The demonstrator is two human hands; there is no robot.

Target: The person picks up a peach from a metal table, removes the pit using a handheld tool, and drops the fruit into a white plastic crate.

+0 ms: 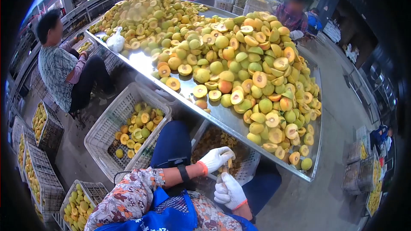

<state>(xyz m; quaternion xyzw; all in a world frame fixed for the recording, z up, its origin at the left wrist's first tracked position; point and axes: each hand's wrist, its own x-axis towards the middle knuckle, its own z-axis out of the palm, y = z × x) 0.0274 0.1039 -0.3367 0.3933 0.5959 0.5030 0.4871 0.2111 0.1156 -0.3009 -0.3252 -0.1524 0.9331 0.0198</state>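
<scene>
My left hand (217, 159), in a white glove with an orange cuff, is closed, its fingertips pinched at a small yellow-brown piece (231, 163). Just below it, my right hand (230, 191), gloved the same way, is curled closed around something narrow and brownish that I cannot make out. Both hands meet over a crate (252, 169) between my knees, which holds brown pits and scraps (212, 141). Ahead of them, a metal table (188, 96) carries a large heap of halved yellow-green peaches (257, 79).
Left of my knee stands a white crate (100, 139) partly filled with peach halves (137, 134). More fruit crates (40, 179) line the far left and right (357, 167). A person (60, 62) sits at left; others sit behind the table. A white bag (115, 40) lies on its edge.
</scene>
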